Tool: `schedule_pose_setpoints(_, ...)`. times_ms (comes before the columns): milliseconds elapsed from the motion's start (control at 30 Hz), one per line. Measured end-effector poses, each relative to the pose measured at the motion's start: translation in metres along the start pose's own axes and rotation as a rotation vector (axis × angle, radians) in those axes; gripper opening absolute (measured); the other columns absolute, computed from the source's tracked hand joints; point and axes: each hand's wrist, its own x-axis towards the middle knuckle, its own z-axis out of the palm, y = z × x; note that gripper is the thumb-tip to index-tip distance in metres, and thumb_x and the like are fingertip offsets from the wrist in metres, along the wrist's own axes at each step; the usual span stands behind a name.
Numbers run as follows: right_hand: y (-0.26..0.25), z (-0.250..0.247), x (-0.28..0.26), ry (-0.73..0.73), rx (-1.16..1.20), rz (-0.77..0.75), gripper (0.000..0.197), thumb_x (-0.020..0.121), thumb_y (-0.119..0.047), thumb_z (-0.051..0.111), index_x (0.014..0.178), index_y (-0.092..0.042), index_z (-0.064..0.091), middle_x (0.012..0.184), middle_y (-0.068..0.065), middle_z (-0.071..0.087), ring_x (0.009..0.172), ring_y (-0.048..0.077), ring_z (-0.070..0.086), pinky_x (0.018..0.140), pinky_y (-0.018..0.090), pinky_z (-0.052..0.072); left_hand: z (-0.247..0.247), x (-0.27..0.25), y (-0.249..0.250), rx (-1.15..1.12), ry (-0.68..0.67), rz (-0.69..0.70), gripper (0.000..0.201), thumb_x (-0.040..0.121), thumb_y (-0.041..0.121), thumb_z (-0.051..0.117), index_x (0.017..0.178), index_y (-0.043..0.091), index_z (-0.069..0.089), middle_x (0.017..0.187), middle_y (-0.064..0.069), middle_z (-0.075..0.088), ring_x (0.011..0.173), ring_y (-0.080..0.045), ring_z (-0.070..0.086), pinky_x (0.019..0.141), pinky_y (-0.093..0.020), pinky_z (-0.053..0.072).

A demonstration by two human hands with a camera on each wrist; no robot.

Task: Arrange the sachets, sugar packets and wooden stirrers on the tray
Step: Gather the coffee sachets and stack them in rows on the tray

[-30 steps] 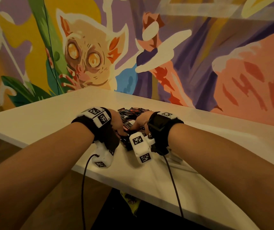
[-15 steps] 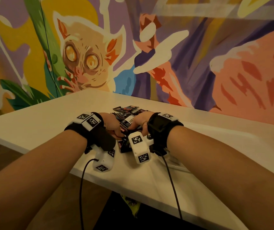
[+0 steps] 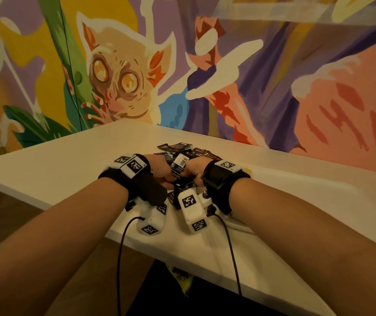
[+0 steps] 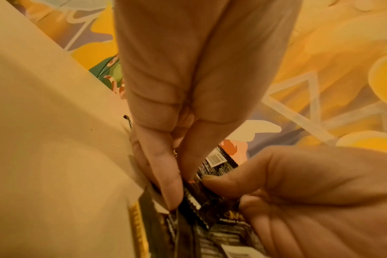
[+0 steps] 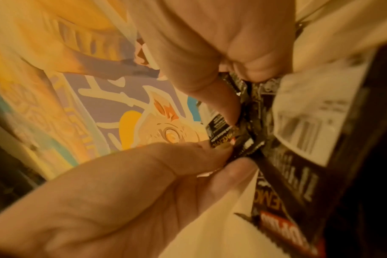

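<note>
1. Head view: a bundle of dark sachets [image 3: 179, 172] is gripped between the left hand [image 3: 159, 171] and the right hand [image 3: 194, 171], just above the tabletop [image 3: 68, 169], with more sachets piled behind.
2. Slipping is judged the risk: glossy sachets squeezed only at their edges could fan out and scatter.
3. Both wrists are angled inward, fingers [image 4: 166, 183] curled and pinching the bundle; no tray is seen.
</note>
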Motion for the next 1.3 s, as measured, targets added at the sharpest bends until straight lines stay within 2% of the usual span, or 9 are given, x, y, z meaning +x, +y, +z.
schedule_pose_setpoints(133,0.003,-0.007,0.005,0.045,0.119,0.001,0.046,0.082,-0.001,0.059,0.127,0.005,0.052,0.134,0.021,0.051,0.123,0.033,0.050,0.096,0.036,0.047,0.003,-0.003,0.002,-0.178,-0.016,0.045,0.013,0.091,-0.005,0.052,0.083,0.006,0.051,0.084,-0.008,0.056,0.075,-0.015,0.059,0.073,-0.025,0.057)
schedule_pose_setpoints(300,-0.013,-0.035,-0.005,0.199,0.393,-0.041,0.044,0.081,0.011,0.058,0.124,0.001,0.054,0.121,0.020,0.059,0.116,0.035,0.055,0.094,0.040,0.048,-0.010,-0.013,0.017,-0.445,0.133,0.086,0.014,0.099,0.008,0.040,0.099,0.012,0.054,0.081,-0.007,0.051,0.056,-0.012,0.052,0.050,-0.025,0.051)
schedule_pose_setpoints(500,-0.015,-0.069,-0.031,0.174,0.673,-0.185,0.039,0.085,0.020,0.046,0.119,0.004,0.051,0.114,0.019,0.060,0.109,0.031,0.055,0.086,0.040,0.049,-0.019,-0.009,0.033,-0.695,0.248,0.161,0.029,0.101,0.036,0.036,0.083,0.016,0.046,0.071,0.000,0.038,0.058,-0.012,0.035,0.056,-0.023,0.031)
schedule_pose_setpoints(600,-0.006,-0.086,-0.045,0.085,0.802,-0.283,0.046,0.086,0.021,0.040,0.128,0.004,0.048,0.110,0.018,0.060,0.108,0.033,0.056,0.095,0.046,0.046,-0.008,-0.008,0.044,-0.731,0.219,0.250,0.045,0.094,0.057,0.035,0.097,0.014,0.050,0.079,0.000,0.042,0.066,-0.013,0.041,0.066,-0.026,0.038)
schedule_pose_setpoints(733,0.006,-0.101,-0.068,-0.071,0.952,-0.344,0.053,0.087,0.020,0.034,0.133,-0.004,0.046,0.116,0.017,0.060,0.106,0.030,0.057,0.085,0.042,0.051,0.021,-0.010,0.069,-0.792,-0.045,0.505,0.066,0.082,0.070,0.044,0.120,0.017,0.052,0.089,0.003,0.053,0.084,-0.015,0.050,0.083,-0.030,0.041)
schedule_pose_setpoints(867,0.023,-0.109,-0.082,-0.195,0.851,-0.344,0.055,0.087,0.020,0.033,0.135,-0.005,0.045,0.124,0.016,0.056,0.120,0.033,0.051,0.097,0.045,0.044,0.056,-0.016,0.097,-0.891,-0.310,0.568,0.040,0.089,0.047,0.047,0.104,0.014,0.063,0.097,-0.006,0.068,0.085,-0.019,0.067,0.077,-0.029,0.054)
schedule_pose_setpoints(967,0.033,-0.121,-0.090,-0.211,0.757,-0.362,0.049,0.087,0.020,0.033,0.122,-0.008,0.051,0.110,0.011,0.062,0.107,0.026,0.058,0.090,0.038,0.050,0.076,-0.013,0.109,-1.002,-0.445,0.475,0.025,0.088,0.033,0.055,0.094,0.010,0.063,0.084,-0.007,0.066,0.074,-0.020,0.065,0.073,-0.032,0.052)
schedule_pose_setpoints(1133,0.040,-0.142,-0.082,0.194,0.260,-0.427,0.054,0.086,0.014,0.048,0.132,-0.013,0.042,0.118,0.009,0.055,0.110,0.025,0.056,0.096,0.043,0.048,0.102,-0.003,0.117,-1.229,-0.507,0.451,0.032,0.097,0.022,0.041,0.123,0.009,0.056,0.106,-0.011,0.065,0.093,-0.023,0.063,0.092,-0.037,0.046)
schedule_pose_setpoints(1300,0.052,-0.156,-0.077,0.413,-0.371,-0.528,0.041,0.083,-0.011,0.067,0.123,-0.007,0.056,0.106,0.003,0.048,0.102,0.018,0.047,0.087,0.032,0.045,0.114,0.001,0.120,-1.196,-0.525,0.434,0.032,0.098,0.024,0.040,0.116,0.006,0.058,0.105,-0.013,0.065,0.091,-0.025,0.064,0.088,-0.044,0.049)
